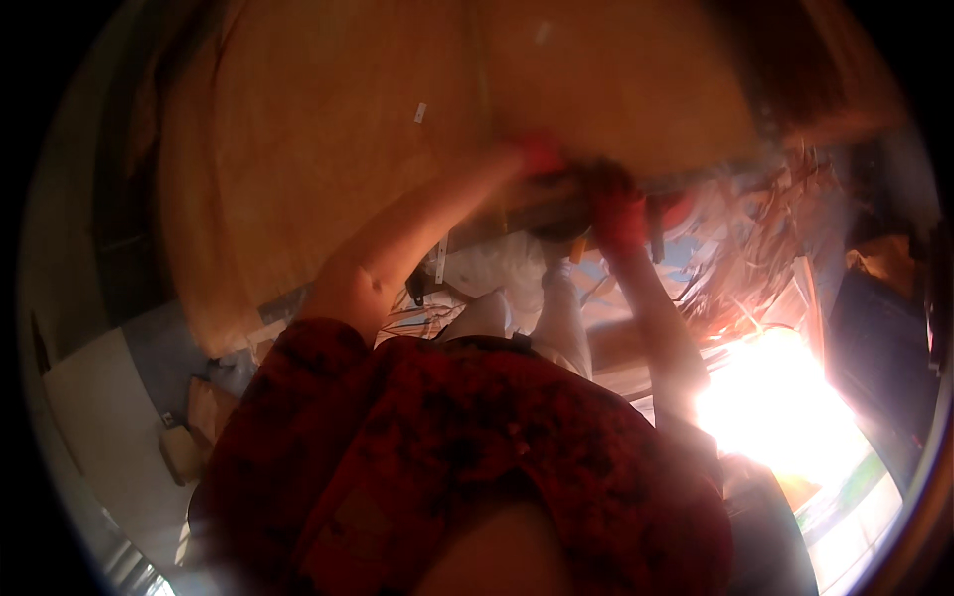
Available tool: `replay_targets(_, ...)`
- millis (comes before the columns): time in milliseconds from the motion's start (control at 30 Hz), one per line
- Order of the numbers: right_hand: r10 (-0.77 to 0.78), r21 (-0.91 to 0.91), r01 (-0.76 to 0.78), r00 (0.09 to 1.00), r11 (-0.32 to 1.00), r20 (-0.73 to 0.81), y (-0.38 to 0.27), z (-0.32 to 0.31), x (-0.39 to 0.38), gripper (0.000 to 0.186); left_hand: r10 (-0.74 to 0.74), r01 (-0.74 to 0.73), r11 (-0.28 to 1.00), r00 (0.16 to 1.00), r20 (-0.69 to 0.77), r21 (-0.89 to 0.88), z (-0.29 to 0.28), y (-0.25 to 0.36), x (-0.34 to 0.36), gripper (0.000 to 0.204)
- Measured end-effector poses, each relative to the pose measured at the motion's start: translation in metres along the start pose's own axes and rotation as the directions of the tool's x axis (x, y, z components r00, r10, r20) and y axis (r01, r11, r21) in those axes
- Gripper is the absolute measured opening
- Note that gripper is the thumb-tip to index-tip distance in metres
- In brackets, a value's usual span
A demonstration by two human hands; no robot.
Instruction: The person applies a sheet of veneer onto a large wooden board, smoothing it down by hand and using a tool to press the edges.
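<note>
Wooden panel [383, 139], broad and brown, across the upper middle of the frame. Near its lower edge, at upper centre, the red-gloved left hand [542, 155]; just beside, slightly lower right, the red-gloved right hand [619, 211]. Both blurred and dim: cannot tell whether spread or pinching anything. Tangled strips [747, 240] at right; bright glare [780, 407] at lower right.
</note>
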State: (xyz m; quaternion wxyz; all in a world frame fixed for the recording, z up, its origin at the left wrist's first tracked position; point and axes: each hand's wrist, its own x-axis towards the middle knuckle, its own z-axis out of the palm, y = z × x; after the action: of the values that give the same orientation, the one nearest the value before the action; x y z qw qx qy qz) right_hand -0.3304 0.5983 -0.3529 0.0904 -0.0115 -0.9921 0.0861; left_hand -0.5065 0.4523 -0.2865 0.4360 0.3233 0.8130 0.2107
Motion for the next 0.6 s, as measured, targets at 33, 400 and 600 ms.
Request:
replay_targets(33, -0.011, -0.001, 0.011, 1.0, 1.0, -0.008, -0.002, -0.002, 0.001, 0.067, 0.039, -0.03, 0.983, 0.998, -0.05, 0.181, 0.0, -0.001, -0.001, 0.024)
replay_targets(400, 0.004, 0.003, -0.004, 1.0, 1.0, -0.022, -0.006, 0.005, 0.006, 0.061, 0.504, -0.218, 0.804, 0.742, -0.441, 0.553, 0.001, -0.003, -0.025, 0.025)
replay_targets(600, -0.042, 0.036, 0.042, 0.999, 0.998, -0.003, -0.001, -0.01, 0.013, 0.054, 0.551, -0.249, 0.738, 0.759, -0.347, 0.627, 0.012, -0.012, -0.015, 0.025)
